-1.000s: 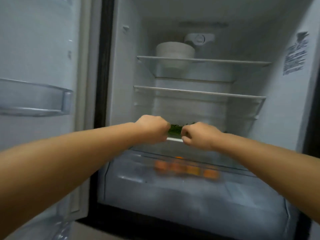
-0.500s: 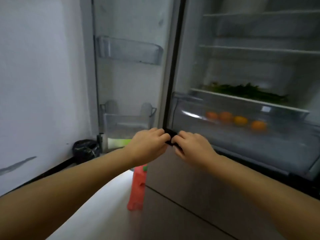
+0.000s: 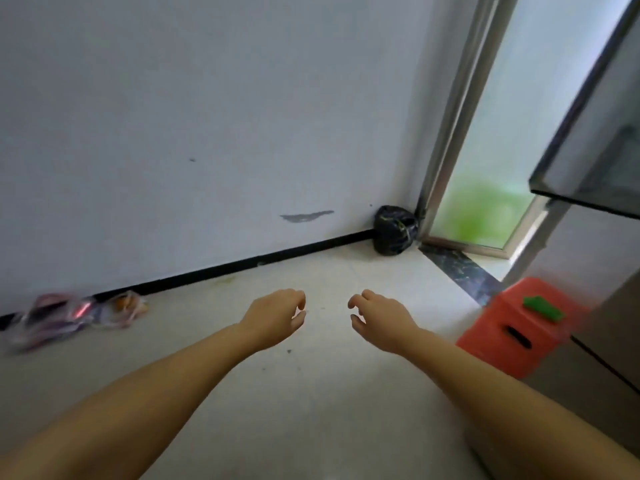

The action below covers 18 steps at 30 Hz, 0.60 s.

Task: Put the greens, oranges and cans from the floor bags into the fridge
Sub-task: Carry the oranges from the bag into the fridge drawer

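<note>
While both arms extend forward over the floor (image 3: pixel 329 393), we observe the left hand (image 3: pixel 277 315) and the right hand (image 3: pixel 379 315) side by side, apart, fingers loosely curled and holding nothing. The clear floor bags (image 3: pixel 76 315) lie at 9 o'clock against the wall's black baseboard (image 3: pixel 242 263), blurred, with orange items inside. The fridge (image 3: pixel 595 140) stands at 3 o'clock, with a red stool (image 3: pixel 519 330) beside it.
</note>
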Available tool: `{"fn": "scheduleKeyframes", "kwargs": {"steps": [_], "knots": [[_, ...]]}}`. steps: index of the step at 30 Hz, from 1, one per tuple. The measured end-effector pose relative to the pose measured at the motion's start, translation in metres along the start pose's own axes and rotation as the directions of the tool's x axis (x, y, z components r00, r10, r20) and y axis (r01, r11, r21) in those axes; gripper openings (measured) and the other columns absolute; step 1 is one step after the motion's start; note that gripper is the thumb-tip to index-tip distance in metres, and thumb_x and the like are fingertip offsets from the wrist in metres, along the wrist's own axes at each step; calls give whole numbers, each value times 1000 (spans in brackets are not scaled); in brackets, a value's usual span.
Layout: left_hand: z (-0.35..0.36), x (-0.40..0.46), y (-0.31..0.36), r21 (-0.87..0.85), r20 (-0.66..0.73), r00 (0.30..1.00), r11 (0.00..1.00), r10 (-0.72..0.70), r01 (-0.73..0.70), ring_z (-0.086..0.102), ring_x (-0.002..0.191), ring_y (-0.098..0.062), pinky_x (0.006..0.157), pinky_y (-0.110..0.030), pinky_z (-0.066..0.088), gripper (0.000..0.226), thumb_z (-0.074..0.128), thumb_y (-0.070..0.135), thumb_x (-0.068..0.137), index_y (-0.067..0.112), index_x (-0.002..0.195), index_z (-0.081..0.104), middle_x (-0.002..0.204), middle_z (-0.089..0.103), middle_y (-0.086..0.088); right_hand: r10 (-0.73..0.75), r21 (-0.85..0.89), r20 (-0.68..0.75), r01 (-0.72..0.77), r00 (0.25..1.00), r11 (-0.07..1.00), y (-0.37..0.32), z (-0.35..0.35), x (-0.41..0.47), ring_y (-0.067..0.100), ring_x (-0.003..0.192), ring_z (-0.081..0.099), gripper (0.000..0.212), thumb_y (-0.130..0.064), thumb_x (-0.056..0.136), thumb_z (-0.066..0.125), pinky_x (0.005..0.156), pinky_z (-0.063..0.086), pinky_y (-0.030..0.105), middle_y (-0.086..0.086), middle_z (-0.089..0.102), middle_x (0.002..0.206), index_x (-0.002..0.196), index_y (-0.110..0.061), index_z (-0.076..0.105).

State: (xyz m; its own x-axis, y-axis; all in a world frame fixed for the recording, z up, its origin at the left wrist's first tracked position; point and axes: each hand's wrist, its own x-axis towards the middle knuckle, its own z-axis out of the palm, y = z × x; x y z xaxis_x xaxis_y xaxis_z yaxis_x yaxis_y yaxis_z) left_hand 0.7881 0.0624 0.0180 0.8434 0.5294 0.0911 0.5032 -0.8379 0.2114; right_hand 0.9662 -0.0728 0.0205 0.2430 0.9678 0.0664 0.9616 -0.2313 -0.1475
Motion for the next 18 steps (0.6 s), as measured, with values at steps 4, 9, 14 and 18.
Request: {"fn": "scheduleKeyframes", "kwargs": {"steps": [4, 9, 14, 18], "knots": [[-23, -58, -124, 8, -7, 977, 977, -214, 214, 57, 91, -19, 75, -30, 47, 21, 44, 32, 96, 17, 106, 54, 106, 60, 0, -78, 27, 99, 75, 992, 997, -104, 40, 65, 24, 104, 59, 35, -33, 98, 39, 84, 45, 34, 2, 53, 126, 128, -18, 48], [-30, -108, -220, -26, 35, 924, 924, -381, 382, 57, 93, -20, 74, -30, 43, 21, 47, 31, 94, 16, 106, 56, 107, 59, -2, -222, 8, 191, 225, 956, 974, -205, 69, 125, 26, 104, 57, 36, -32, 99, 37, 86, 43, 33, 5, 51, 129, 130, -16, 46], [-30, -123, -292, -56, 43, 883, 881, -468, 470, 56, 93, -19, 73, -27, 41, 23, 47, 30, 94, 15, 107, 58, 107, 58, -3, -306, 9, 282, 317, 909, 948, -270, 100, 191, 26, 105, 57, 38, -32, 99, 37, 86, 44, 35, 6, 49, 131, 133, -17, 43], [-35, -110, -361, -63, 61, 858, 856, -510, 513, 55, 90, -18, 74, -29, 44, 23, 46, 30, 94, 15, 106, 58, 106, 58, -3, -338, 24, 333, 351, 880, 936, -306, 129, 259, 25, 105, 57, 39, -32, 99, 38, 86, 46, 34, 6, 49, 132, 135, -18, 40]]}}
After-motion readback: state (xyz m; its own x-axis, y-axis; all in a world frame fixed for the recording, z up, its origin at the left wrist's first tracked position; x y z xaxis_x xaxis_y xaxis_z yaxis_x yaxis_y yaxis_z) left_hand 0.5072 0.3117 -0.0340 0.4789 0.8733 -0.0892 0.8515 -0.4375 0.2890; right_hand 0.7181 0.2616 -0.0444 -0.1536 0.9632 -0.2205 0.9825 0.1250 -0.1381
